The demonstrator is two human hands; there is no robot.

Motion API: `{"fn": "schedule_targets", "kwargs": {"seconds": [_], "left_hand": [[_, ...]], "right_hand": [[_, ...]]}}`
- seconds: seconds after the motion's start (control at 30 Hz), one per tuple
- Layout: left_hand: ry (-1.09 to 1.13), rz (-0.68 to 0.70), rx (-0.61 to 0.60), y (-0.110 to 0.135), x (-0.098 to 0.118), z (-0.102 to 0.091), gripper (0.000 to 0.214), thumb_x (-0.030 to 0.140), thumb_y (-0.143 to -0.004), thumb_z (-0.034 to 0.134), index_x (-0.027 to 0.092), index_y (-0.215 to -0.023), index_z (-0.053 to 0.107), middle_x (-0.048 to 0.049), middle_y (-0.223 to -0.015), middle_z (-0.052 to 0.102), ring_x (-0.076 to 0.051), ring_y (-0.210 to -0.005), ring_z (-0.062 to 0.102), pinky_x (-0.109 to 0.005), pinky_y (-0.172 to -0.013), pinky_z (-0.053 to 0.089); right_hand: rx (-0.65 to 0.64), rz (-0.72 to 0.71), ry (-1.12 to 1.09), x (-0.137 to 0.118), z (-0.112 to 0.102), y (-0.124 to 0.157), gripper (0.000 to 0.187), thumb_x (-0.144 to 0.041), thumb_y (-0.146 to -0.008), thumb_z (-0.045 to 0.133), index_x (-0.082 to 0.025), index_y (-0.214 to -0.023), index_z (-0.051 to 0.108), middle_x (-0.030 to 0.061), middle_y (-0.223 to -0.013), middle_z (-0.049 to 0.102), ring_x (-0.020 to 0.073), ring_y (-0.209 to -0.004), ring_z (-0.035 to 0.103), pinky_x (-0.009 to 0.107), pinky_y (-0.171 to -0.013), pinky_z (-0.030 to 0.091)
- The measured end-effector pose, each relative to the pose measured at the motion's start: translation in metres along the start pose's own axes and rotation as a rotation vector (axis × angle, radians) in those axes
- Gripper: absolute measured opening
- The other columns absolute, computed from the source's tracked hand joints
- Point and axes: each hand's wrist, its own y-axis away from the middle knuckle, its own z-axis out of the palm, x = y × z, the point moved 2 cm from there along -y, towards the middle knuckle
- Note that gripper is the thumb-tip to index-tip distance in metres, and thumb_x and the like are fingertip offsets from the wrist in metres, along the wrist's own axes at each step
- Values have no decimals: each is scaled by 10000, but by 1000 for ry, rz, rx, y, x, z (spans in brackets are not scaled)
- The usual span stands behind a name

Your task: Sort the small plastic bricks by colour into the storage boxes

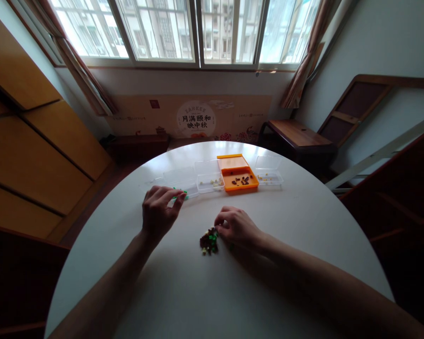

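A small heap of tiny pieces [208, 241], dark red, green and pale, lies on the round white table [205, 292]. My right hand [236, 227] rests beside the heap with its fingers curled and pinched at the heap's edge. My left hand [159, 211] hovers near a clear box [182, 181], its fingertips pinched on a small green piece [180, 193]. In a row behind stand another clear box [209, 176], an orange box [238, 173] with dark pieces in it, and a third clear box [269, 170].
A wooden bench [297, 136] and a folded wooden frame [360, 106] stand to the right past the table. Wooden cabinets [31, 146] line the left wall. A printed panel [198, 117] leans below the window.
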Motion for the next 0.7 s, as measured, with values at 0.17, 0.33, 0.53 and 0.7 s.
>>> {"fn": "schedule_targets", "kwargs": {"seconds": [0.17, 0.33, 0.53, 0.7], "left_hand": [[48, 53, -49, 0, 12, 5, 104, 271, -839, 643, 196, -781, 686, -11, -715, 681, -166, -704, 573, -325, -704, 467], [119, 126, -105, -1, 23, 9, 65, 240, -833, 648, 199, -787, 671, -10, -723, 670, -159, -709, 561, -322, -707, 467], [215, 270, -240, 5, 36, 14, 17, 211, -836, 645, 218, -846, 656, 4, -752, 660, -143, -721, 543, -308, -710, 436], [260, 343, -315, 8, 50, 18, 26, 213, -855, 629, 221, -839, 647, 10, -732, 655, -137, -703, 517, -304, -698, 401]], "right_hand": [[-53, 62, 21, -2, -4, 1, 134, -176, -795, 580, -196, -821, 710, 22, -840, 632, 134, -738, 572, 248, -685, 382], [-47, 64, -7, 2, -6, 3, 121, -173, -832, 553, -181, -841, 673, 37, -889, 616, 144, -779, 564, 263, -722, 387], [46, 67, -254, 8, -6, -2, 96, -211, -867, 555, -163, -826, 626, 18, -824, 588, 122, -735, 536, 249, -705, 399], [73, 66, -387, 9, -4, -3, 92, -221, -858, 567, -157, -805, 608, -7, -738, 559, 109, -680, 512, 238, -662, 399]]}}
